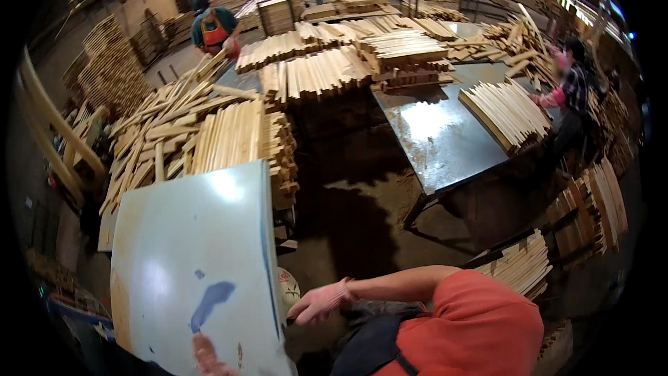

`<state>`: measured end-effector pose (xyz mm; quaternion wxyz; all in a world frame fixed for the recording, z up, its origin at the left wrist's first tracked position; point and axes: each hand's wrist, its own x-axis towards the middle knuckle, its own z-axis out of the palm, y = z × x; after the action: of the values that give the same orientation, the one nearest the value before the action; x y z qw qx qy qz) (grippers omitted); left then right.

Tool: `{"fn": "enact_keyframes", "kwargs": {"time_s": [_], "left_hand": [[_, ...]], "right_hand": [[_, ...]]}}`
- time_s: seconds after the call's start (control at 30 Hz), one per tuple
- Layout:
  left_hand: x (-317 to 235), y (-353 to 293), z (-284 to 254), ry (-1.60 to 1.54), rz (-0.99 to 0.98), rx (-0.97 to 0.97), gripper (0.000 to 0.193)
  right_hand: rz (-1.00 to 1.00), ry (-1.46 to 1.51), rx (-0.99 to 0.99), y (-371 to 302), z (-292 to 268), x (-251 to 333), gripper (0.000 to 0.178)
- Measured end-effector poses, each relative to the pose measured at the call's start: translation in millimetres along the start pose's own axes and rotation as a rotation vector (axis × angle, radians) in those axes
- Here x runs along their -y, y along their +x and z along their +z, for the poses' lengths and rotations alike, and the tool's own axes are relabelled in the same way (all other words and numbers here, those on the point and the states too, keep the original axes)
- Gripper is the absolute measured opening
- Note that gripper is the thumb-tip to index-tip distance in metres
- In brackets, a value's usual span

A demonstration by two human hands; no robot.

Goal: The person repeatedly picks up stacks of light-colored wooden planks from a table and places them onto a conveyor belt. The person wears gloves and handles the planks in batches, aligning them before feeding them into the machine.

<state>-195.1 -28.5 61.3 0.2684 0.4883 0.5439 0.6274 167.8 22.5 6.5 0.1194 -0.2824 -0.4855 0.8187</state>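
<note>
My left hand [207,356], at the lower edge, is gloved and slightly blurred. Its fingers point forward, stretched out low over the pale, shiny tabletop [188,244], where a bluish reflection runs ahead of the fingertips. A pinkish knit glove covers my right hand [318,304], which is closed beside the table's right edge. Something small and dark shows at its fingertips, too small to name. My right forearm reaches in from a red sleeve. Behind that hand, a pale rounded thing with a printed pattern [289,287] shows partly past the table edge.
Neatly stacked wood strips [226,136] and a loose heap [156,129] adjoin the far table edge. A second metal table [424,125] carries more strips [508,111]. One co-worker [216,28] stands far left, another [574,80] at right. Wood bundles [518,264] lie right of me.
</note>
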Motion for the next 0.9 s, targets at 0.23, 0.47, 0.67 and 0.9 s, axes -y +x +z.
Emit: {"fn": "enact_keyframes", "kwargs": {"time_s": [0.23, 0.47, 0.67, 0.9], "left_hand": [[32.5, -32.0, 258.9, -0.193, -0.614, 0.659, 0.041], [65.4, -15.1, 348.5, -0.154, -0.887, 1.166, 0.043], [116.3, 50.0, 410.1, -0.088, -0.792, 1.054, 0.051], [111.9, 103.6, 522.7, -0.045, -0.854, 1.030, 0.048]], "right_hand": [[-0.260, 0.809, -0.524, -124.8, -119.3, -141.9, 0.046], [-0.135, 1.086, -0.998, -152.9, -115.2, -191.2, 0.039], [-0.144, 1.152, -1.155, -153.1, -148.8, -178.0, 0.034], [-0.112, 0.925, -1.196, -177.2, -241.9, -128.1, 0.036]]}}
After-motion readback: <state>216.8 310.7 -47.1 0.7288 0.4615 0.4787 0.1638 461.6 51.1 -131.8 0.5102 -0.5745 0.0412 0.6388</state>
